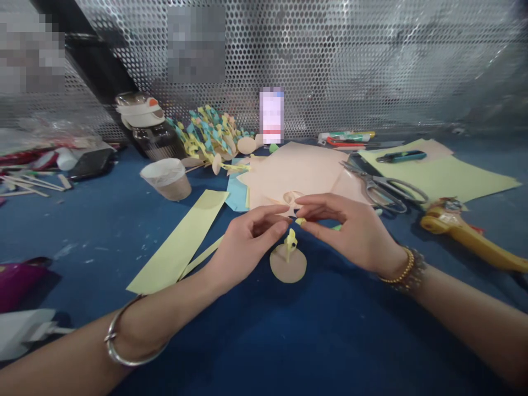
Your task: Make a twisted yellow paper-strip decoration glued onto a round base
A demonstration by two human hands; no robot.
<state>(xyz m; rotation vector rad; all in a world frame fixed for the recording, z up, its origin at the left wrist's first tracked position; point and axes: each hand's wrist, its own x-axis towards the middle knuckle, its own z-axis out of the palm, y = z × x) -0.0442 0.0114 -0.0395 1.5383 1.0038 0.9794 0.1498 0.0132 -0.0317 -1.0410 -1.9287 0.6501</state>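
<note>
My right hand (357, 231) pinches a small yellow paper piece (301, 221) between thumb and fingers. Facing it, my left hand (243, 242) is closed in a pinch, its fingertips almost meeting the right ones; whatever it holds is too small to make out. Just below both hands, a little yellow paper shape (291, 240) stands upright on a stick, fixed to a round beige base (287, 269) on the blue table. Beyond the fingertips, curled pale paper scraps (292, 197) lie against large peach paper sheets (289, 168).
Scissors (388, 187), a yellow-handled tool (466, 236) and yellow sheets topped by a cutter (401, 157) lie right. Left are a yellow strip (181, 242), a paper cup (167, 180) and a dark bottle (154, 140). Behind, finished paper pieces (210, 135) cluster near a phone (271, 115).
</note>
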